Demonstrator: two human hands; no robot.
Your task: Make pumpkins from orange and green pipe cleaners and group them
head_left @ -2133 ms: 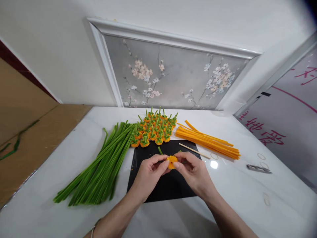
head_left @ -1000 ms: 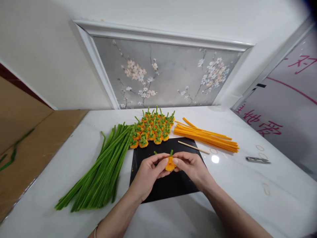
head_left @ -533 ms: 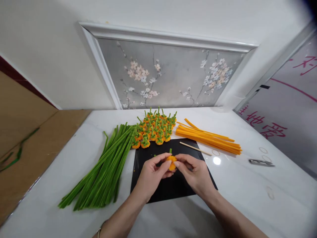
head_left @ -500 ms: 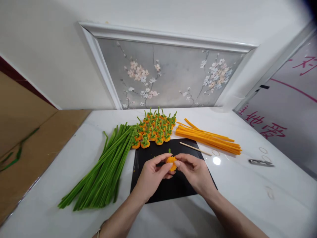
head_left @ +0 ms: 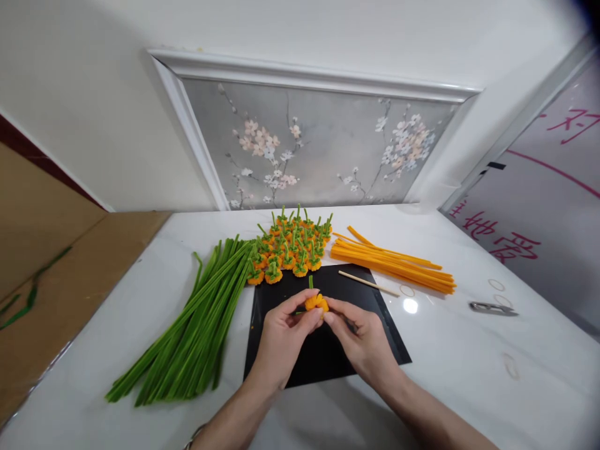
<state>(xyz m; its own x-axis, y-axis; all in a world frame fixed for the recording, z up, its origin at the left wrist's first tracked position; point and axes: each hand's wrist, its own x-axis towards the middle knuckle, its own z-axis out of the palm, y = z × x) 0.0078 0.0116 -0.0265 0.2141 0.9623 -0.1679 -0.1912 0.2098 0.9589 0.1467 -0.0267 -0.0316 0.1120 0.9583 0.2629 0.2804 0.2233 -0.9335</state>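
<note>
Between my hands is a small orange pipe-cleaner pumpkin (head_left: 317,303) with a green stem poking up behind it. My left hand (head_left: 285,334) pinches its left side between thumb and fingers. On the other side, my right hand (head_left: 363,331) grips the right edge with thumb and fingertips. Both hands are over a black mat (head_left: 323,369). Just beyond them stands a cluster of finished-looking orange pumpkins (head_left: 300,265) with green leaves and stems.
A bundle of green pipe cleaners (head_left: 192,337) lies on the left, orange pipe cleaners (head_left: 394,265) at the back right. A thin wooden stick (head_left: 368,284) crosses the mat's edge. Thread snips (head_left: 493,309) and several rubber bands (head_left: 510,366) lie right on the white table (head_left: 469,375).
The pumpkin has been turned in my fingers, so its ribbed side shows differently. Both hands have shifted slightly left, and the view has moved a little.
</note>
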